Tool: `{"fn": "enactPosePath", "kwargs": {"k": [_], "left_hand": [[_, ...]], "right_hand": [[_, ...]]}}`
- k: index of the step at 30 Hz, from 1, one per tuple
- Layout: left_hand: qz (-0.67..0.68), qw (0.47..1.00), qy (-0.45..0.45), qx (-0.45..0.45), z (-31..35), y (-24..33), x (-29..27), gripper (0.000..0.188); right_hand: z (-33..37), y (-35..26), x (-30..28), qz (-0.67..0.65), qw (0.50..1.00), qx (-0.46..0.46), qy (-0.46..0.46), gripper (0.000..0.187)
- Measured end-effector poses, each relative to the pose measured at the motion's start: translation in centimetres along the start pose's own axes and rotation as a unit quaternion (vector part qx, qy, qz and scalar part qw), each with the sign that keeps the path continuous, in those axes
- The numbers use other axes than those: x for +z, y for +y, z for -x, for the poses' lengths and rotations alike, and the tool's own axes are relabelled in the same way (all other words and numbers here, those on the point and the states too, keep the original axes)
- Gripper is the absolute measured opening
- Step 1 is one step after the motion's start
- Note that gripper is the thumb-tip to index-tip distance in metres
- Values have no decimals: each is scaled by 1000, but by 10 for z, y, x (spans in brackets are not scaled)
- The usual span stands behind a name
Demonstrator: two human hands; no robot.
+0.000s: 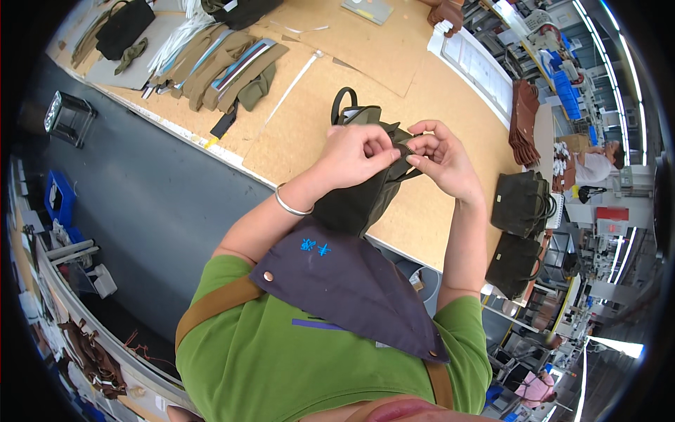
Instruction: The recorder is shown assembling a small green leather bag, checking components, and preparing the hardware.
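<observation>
A dark olive handbag (357, 204) stands on the near edge of the wooden worktable, close against my apron. Its black looped handle (337, 102) sticks up on the far left side. At the bag's top edge, my left hand (355, 155) is closed in a pinch between thumb and forefinger. Opposite it, my right hand (444, 162) also pinches the top edge, thumb and forefinger together. A short dark zipper (403, 149) runs between the fingertips of both hands. The fingers cover part of the zipper, and its slider cannot be made out.
Piles of olive and striped fabric strips (228, 67) lie at the far left, near a black bag (125, 29). Stacked brown pieces (524, 123) and dark handbags (519, 204) are at the right. Another person's gloved hand (446, 14) shows at the far edge.
</observation>
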State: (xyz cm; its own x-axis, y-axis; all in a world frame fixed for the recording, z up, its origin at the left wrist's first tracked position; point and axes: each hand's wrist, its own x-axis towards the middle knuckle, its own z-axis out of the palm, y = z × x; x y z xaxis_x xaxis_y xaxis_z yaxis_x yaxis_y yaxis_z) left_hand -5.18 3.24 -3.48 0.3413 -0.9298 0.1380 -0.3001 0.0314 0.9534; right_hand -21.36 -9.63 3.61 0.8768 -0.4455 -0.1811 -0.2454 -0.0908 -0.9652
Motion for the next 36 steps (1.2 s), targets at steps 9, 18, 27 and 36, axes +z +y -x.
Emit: {"fn": "enactPosePath", "kwargs": {"k": [9, 18, 27, 36], "left_hand": [[-25, 985, -154, 69, -30, -19, -6, 28], [156, 975, -157, 9, -35, -15, 8, 17], [178, 975, -133, -8, -31, -10, 15, 15], [178, 977, -99, 66, -28, -12, 14, 23]], "right_hand": [[2, 16, 5, 182, 973, -119, 79, 17], [11, 22, 3, 131, 981, -106, 99, 15], [14, 21, -6, 88, 990, -91, 56, 11], [12, 12, -7, 84, 995, -29, 40, 13]]}}
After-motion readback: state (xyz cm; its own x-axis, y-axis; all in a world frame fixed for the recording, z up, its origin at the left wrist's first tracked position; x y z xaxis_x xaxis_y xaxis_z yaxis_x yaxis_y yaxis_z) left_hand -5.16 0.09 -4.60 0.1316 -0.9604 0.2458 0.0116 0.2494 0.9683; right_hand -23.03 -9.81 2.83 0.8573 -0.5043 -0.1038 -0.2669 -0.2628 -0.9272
